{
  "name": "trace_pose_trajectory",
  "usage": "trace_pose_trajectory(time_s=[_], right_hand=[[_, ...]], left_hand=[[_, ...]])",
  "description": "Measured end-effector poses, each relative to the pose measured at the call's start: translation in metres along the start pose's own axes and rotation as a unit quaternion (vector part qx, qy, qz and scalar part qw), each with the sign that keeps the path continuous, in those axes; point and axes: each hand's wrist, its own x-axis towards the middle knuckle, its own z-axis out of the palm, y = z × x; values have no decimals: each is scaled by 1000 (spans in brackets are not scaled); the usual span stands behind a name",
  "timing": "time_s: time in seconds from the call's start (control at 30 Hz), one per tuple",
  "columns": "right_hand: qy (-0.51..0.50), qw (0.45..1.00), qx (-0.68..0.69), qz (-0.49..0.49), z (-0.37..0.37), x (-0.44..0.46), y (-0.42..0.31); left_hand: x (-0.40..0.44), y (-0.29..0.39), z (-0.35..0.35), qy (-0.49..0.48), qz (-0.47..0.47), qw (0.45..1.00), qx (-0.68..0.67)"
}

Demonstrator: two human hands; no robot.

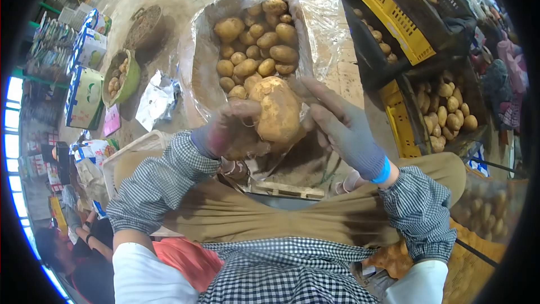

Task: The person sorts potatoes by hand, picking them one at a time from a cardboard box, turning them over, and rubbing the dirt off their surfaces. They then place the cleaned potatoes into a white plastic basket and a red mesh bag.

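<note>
A large, pale brown potato with rough skin is held in front of me, above the near end of the carton. My left hand, in a dirty work glove, grips it from the left side and from below. Beside its right side is my right hand, gloved in grey-blue, fingers apart and fingertips close to the potato; whether they touch it I cannot tell. Below and beyond lies a plastic-lined carton containing many smaller potatoes.
Yellow-and-black crates stand at the right, one holding potatoes. On the left are a green basket with potatoes, a brown basket, white paper and printed cartons. Another person is at lower left.
</note>
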Motion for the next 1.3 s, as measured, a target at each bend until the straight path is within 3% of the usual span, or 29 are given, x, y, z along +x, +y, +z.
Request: trace_pose_trajectory(time_s=[0.1,0.17,0.4,0.5,0.6,0.7,0.77,0.87,1.0,1.07,1.17,1.27,1.3], right_hand=[[-4,1000,-14,19,0,2,5],[19,998,3,63,-3,7,7],[-15,999,-28,-25,5,9,36],[60,997,-39,-9,-3,16,34],[-8,996,-86,-25,7,6,36],[29,998,-49,-17,4,13,39],[42,991,-126,-35,-2,19,50],[28,987,-105,-120,4,12,52],[47,989,-127,-66,8,7,38],[70,988,-125,-54,11,4,34],[0,991,-137,2,14,-2,36],[77,990,-109,-51,10,3,40],[57,986,-128,-88,11,0,46]], left_hand=[[6,-9,18,-27,-14,996,-83],[17,-19,25,35,-13,987,-156],[20,-30,21,59,-25,984,-167],[20,-31,21,103,-33,975,-193],[17,-28,25,75,3,985,-158],[21,-35,21,113,2,975,-193],[20,-36,23,108,9,975,-193],[21,-45,10,73,35,979,-188],[18,-46,10,60,80,987,-129],[18,-53,4,68,69,982,-164],[17,-53,6,76,68,980,-169],[16,-47,11,70,61,985,-146],[17,-45,11,70,50,984,-154]])
